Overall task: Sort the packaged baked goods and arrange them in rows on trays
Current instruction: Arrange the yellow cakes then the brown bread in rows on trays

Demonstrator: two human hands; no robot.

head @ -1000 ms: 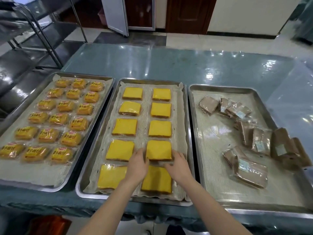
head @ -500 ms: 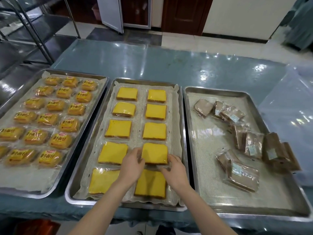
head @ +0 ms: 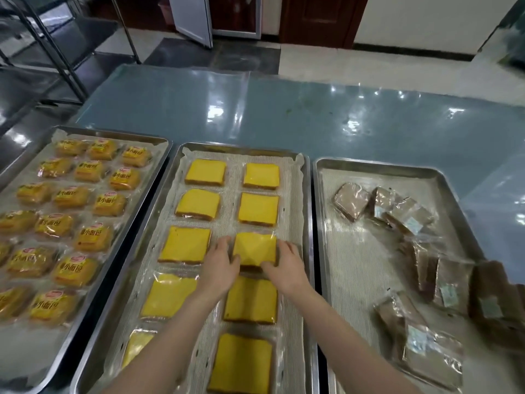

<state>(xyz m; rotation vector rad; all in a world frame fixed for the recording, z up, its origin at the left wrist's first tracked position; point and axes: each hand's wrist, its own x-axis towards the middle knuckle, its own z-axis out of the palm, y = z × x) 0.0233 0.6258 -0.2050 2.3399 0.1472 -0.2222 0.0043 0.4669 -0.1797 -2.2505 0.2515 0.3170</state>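
Yellow wrapped cake (head: 254, 249) on the middle tray (head: 308, 211) sits between both hands; left hand (head: 218, 265) and right hand (head: 285, 265) press its sides, fingers spread

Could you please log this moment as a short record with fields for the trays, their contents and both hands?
left tray: small orange-labelled bread packets in neat rows of three
middle tray: yellow cake slices in two columns
right tray: brown wrapped slices, loose and unsorted
left hand: at the left edge of the third yellow slice in the right column
right hand: at that slice's right edge
surface: glossy blue table
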